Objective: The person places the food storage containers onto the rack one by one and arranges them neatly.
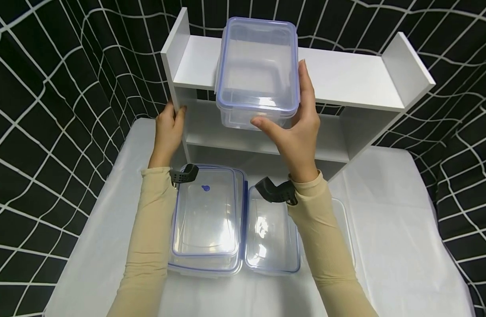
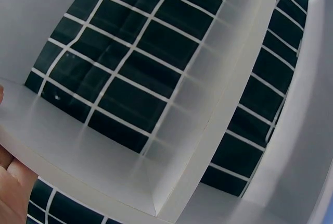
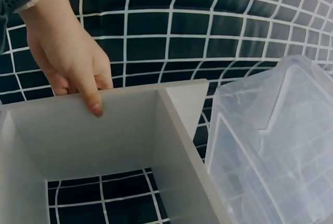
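My right hand (image 1: 302, 136) holds a see-through plastic food container (image 1: 262, 66) with a blue-rimmed lid, thumb at its near side and fingers along its right side. The container is over the top board of a white shelf unit (image 1: 350, 79) in the head view. In the right wrist view the container (image 3: 270, 146) shows at the right, beside the shelf's end. My left hand (image 1: 166, 134) grips the edge of the shelf's left side panel, its thumb on the inner face. The left wrist view catches only part of that hand (image 2: 15, 193) at the panel.
In front of the shelf, larger blue-rimmed containers (image 1: 207, 215) lie stacked on the white-covered table (image 1: 401, 229). A smaller blue-rimmed container (image 1: 270, 242) sits to their right. My right forearm partly hides another see-through piece (image 1: 346, 224). Black curtains with a white grid (image 1: 40, 132) surround the table.
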Demonstrator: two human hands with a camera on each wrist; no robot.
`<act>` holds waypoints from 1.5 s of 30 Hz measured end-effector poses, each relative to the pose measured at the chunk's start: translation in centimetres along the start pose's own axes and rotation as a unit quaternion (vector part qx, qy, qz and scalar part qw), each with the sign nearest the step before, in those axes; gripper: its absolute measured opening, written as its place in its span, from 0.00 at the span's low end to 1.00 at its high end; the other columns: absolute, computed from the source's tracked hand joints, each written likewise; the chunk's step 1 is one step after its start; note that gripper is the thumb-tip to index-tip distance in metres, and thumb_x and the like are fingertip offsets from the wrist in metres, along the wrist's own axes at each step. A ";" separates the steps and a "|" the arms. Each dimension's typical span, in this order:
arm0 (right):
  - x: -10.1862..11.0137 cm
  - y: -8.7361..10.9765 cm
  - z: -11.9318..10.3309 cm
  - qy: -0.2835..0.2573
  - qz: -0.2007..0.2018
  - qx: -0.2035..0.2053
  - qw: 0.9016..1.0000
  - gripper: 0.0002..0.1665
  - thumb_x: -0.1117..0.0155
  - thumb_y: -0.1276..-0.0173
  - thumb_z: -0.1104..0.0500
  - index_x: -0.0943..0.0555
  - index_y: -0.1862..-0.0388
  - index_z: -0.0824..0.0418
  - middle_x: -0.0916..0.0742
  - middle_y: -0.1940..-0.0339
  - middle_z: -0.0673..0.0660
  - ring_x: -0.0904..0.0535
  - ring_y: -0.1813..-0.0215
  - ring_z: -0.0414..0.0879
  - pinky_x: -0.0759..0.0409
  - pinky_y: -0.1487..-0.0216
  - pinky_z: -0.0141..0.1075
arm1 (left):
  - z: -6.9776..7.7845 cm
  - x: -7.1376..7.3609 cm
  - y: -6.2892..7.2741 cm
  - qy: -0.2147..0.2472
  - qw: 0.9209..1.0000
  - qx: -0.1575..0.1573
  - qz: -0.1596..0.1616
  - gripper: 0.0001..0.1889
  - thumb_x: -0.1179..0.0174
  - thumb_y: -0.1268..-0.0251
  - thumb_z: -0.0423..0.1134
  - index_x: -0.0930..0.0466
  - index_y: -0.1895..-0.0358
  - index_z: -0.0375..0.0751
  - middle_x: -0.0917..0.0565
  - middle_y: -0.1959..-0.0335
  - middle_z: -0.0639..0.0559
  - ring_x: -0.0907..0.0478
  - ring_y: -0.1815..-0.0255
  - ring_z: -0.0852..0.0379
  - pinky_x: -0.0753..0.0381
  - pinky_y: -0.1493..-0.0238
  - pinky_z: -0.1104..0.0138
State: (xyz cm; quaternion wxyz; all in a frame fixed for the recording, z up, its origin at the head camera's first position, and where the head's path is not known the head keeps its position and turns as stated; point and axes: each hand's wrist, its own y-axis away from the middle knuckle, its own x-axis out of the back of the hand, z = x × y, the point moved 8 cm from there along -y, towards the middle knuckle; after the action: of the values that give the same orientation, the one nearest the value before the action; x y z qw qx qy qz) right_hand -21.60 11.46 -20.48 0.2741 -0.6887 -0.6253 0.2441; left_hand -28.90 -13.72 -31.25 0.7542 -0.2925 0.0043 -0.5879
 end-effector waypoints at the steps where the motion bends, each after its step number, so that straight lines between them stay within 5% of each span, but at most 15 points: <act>1: -0.1 -0.2 0.0 -0.002 0.002 -0.002 1.000 0.76 0.22 0.66 0.33 0.47 0.28 0.73 0.37 0.28 0.61 0.33 0.36 0.50 0.32 0.39 0.41 | 0.0 0.0 0.0 0.000 1.000 0.000 0.000 0.15 0.51 0.28 0.32 0.29 0.46 0.23 0.20 0.54 0.31 0.24 0.60 0.44 0.27 0.57 0.52; 12: -0.1 -0.1 0.2 -0.025 -0.010 -0.004 1.000 0.73 0.24 0.57 0.37 0.53 0.27 0.74 0.42 0.25 0.62 0.39 0.30 0.46 0.39 0.33 0.41 | 0.0 0.0 0.2 0.000 1.000 0.000 -0.001 0.15 0.52 0.28 0.32 0.29 0.47 0.23 0.20 0.59 0.30 0.27 0.66 0.45 0.29 0.63 0.56; 21: 1.2 1.7 -0.6 -0.054 0.042 0.007 0.998 0.47 0.23 0.50 0.62 0.36 0.35 0.77 0.28 0.34 0.66 0.32 0.34 0.51 0.35 0.35 0.42 | 0.0 0.2 -0.1 -0.008 1.000 -0.002 0.001 0.15 0.51 0.28 0.33 0.29 0.46 0.24 0.20 0.55 0.31 0.25 0.63 0.44 0.27 0.60 0.53; 27: 0.3 0.5 -0.7 -0.037 0.071 0.017 0.997 0.35 0.32 0.47 0.75 0.31 0.38 0.76 0.23 0.39 0.66 0.25 0.40 0.51 0.28 0.42 0.42 | -0.1 0.2 -0.2 -0.007 1.000 0.001 0.005 0.14 0.51 0.28 0.32 0.28 0.48 0.23 0.20 0.61 0.30 0.28 0.67 0.45 0.30 0.63 0.55; 31: 0.0 -0.6 -0.2 -0.047 0.087 0.008 0.995 0.30 0.36 0.43 0.75 0.30 0.40 0.77 0.21 0.42 0.66 0.23 0.43 0.51 0.27 0.43 0.41 | -0.3 0.1 -0.1 -0.008 1.000 0.006 0.003 0.15 0.51 0.28 0.33 0.29 0.47 0.24 0.20 0.57 0.31 0.25 0.63 0.45 0.27 0.60 0.54; 39: -0.6 -0.5 -0.2 -0.029 0.033 0.007 0.999 0.38 0.36 0.43 0.72 0.38 0.34 0.77 0.30 0.33 0.67 0.30 0.35 0.48 0.33 0.37 0.40 | -0.1 0.1 0.0 -0.014 1.000 0.002 0.005 0.14 0.51 0.28 0.33 0.28 0.50 0.22 0.21 0.64 0.30 0.29 0.69 0.45 0.31 0.65 0.57; 45: 0.1 0.1 -0.1 -0.044 0.088 0.004 0.995 0.36 0.34 0.48 0.79 0.32 0.38 0.78 0.26 0.36 0.66 0.28 0.36 0.49 0.31 0.38 0.40 | 0.0 0.1 0.0 -0.014 1.000 -0.002 0.007 0.14 0.51 0.28 0.33 0.28 0.49 0.23 0.20 0.64 0.31 0.30 0.70 0.46 0.33 0.67 0.59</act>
State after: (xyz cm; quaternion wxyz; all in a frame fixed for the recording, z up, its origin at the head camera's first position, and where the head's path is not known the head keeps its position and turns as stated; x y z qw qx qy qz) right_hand -21.41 11.59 -20.47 0.2266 -0.7288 -0.5724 0.2997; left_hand -28.82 -13.84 -31.23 0.7578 -0.3023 -0.0030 -0.5782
